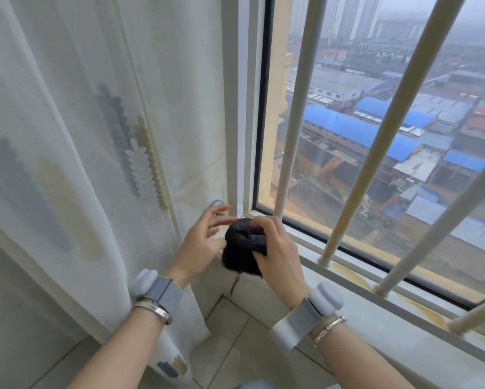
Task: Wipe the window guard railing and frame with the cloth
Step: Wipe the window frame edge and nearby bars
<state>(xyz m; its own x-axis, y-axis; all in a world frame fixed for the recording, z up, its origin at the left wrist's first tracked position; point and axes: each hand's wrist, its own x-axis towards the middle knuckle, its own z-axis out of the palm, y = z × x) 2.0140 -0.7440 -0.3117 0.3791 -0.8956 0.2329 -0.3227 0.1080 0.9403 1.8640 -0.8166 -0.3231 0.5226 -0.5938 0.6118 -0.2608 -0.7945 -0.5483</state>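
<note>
The window frame [237, 108] rises white along the left of the glass, and its sill [356, 301] runs away to the lower right, marked with yellowish stains. From that sill the guard railing stands as pale bars, of which 4 show; the nearest bar [294, 108] climbs just right of the corner, its long axis close to upright and leaning a little rightward. A sheer patterned curtain [67, 136] hangs to the left.

The dark cloth [242, 245], bunched into a ball, sits at the corner where frame meets sill, just below and left of the foot of that nearest bar. The right hand [275, 248] is the nearer to the railing, so the wipe would likely start up and to the right from there.

Its fingers are curled over the cloth, pinching it from the right. The left hand [203, 237] has its fingers spread and loose, fingertips at the cloth's left edge, gripping nothing.
</note>
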